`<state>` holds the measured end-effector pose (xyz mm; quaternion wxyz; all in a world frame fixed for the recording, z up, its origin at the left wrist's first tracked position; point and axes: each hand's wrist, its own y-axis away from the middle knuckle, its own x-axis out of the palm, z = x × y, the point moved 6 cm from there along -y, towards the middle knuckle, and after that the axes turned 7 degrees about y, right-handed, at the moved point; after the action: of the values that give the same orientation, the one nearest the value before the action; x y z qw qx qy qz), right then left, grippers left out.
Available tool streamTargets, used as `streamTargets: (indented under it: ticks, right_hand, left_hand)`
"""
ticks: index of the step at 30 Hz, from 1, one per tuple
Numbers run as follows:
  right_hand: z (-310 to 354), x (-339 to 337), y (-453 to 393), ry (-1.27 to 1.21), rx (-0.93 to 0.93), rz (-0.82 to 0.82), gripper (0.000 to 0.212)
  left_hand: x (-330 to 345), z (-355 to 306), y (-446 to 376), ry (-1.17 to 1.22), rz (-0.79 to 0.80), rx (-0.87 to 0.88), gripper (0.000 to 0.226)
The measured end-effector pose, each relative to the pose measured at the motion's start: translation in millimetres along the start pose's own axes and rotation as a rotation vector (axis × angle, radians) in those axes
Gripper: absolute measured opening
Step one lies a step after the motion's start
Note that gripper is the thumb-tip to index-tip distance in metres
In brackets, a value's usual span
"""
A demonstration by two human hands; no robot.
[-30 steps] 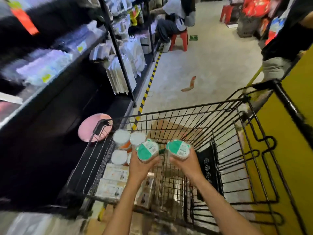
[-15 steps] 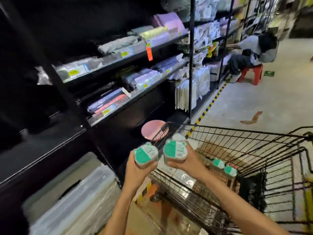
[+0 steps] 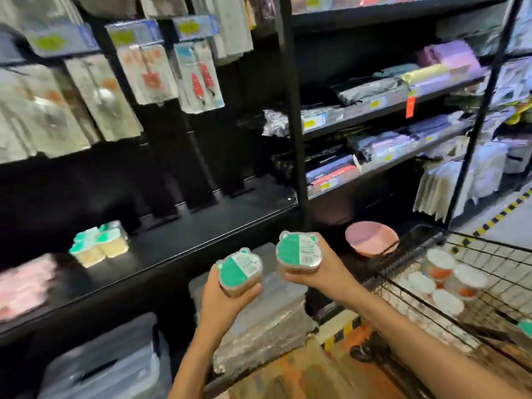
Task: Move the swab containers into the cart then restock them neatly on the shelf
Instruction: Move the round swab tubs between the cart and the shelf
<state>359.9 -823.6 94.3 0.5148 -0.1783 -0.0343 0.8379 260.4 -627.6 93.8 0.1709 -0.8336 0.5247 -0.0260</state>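
My left hand (image 3: pixel 221 300) grips a clear swab container with a green and white lid (image 3: pixel 239 269) from below. My right hand (image 3: pixel 325 273) grips a second such container (image 3: pixel 298 251) a little higher and to the right. Both are held in front of the black shelf (image 3: pixel 201 234). Several green-lidded swab containers (image 3: pixel 99 243) stand grouped on that shelf at the left. The wire cart (image 3: pixel 472 272) is at the right, holding round white-lidded tubs (image 3: pixel 443 279); the edge of one more green lid (image 3: pixel 526 326) shows at its right.
A pink bowl (image 3: pixel 371 237) sits beside the cart's corner. Wrapped bundles (image 3: pixel 259 321) and plastic-covered boxes (image 3: pixel 109 367) lie on the floor under the shelf. Hanging packets (image 3: pixel 149 73) fill the wall above. Folded goods (image 3: pixel 374 145) crowd the right-hand shelves. Pink packs (image 3: pixel 23 283) lie on the shelf's far left.
The view has swung left from the cart to the black shelf. Both hands still hold their containers, now carried out of the cart and in front of the shelf edge.
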Motion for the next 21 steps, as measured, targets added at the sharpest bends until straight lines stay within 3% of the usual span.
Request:
streamTargets:
  ticks: [6, 9, 21]
  right_hand:
    - [36, 139, -18, -0.035, -0.055, 0.135, 0.066]
    - [43, 202, -31, -0.047, -0.055, 0.222, 0.065]
    - [30, 385, -135, -0.100, -0.051, 0.509, 0.066]
  left_hand:
    - [-144, 20, 17, -0.056, -0.140, -0.061, 0.074]
    - [-200, 25, 24, -0.075, -0.202, -0.074, 0.068]
    - [-356, 87, -22, -0.043, -0.352, -0.166, 0.061]
